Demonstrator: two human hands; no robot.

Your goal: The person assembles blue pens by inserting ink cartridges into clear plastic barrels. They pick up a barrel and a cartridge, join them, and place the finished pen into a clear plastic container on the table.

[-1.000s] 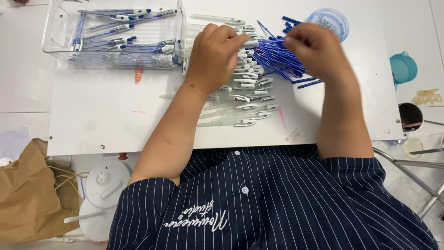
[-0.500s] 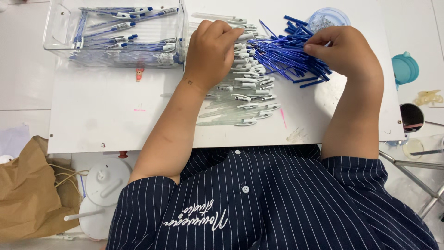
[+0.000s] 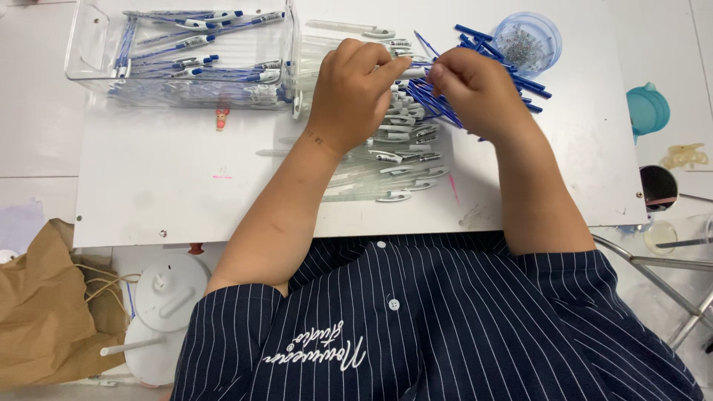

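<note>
My left hand [image 3: 356, 93] pinches a clear pen barrel [image 3: 413, 72] with a white clip, held just above the white board [image 3: 186, 178]. My right hand [image 3: 479, 89] meets it fingertip to fingertip and pinches a thin blue refill at the barrel's end; most of the refill is hidden by the fingers. Under and in front of my hands lies a pile of clear barrels [image 3: 401, 160]. Loose blue refills [image 3: 532, 87] spread out beneath my right hand.
A clear plastic tray [image 3: 93, 56] at the far left holds several finished blue-and-white pens. A small round blue cup [image 3: 527, 41] of tiny metal springs stands far right. Off the board: a teal lid [image 3: 648, 108], a brown paper bag [image 3: 44, 312], white lidded cups [image 3: 163, 297].
My right hand has left the refill pile and moved left to meet my left hand. My left hand has lifted slightly with the barrel.
</note>
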